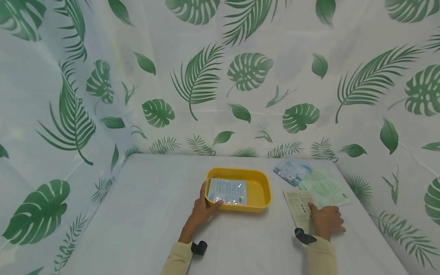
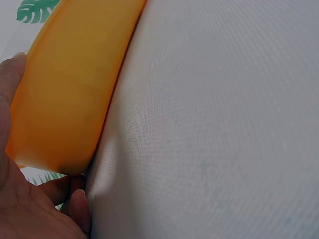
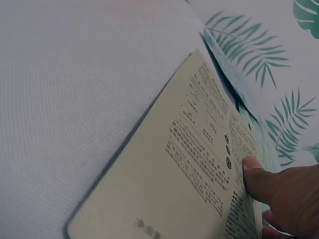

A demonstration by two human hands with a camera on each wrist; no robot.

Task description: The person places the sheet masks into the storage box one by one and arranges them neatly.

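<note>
A yellow tray stands on the white-covered table, with a pale blue printed packet lying in its left part. My left hand grips the tray's near left corner, thumb over the front rim and fingers along the left side. In the left wrist view, the tray's outer wall lies against that hand. To the right, my right hand pinches the right edge of a flat cream packet. The right wrist view shows the thumb on its printed face; the other fingers are mostly hidden.
Beyond the cream packet lie a blue packet with pink flowers and light green packets, partly overlapping. Leaf-printed cloth walls rise behind the table and at both sides.
</note>
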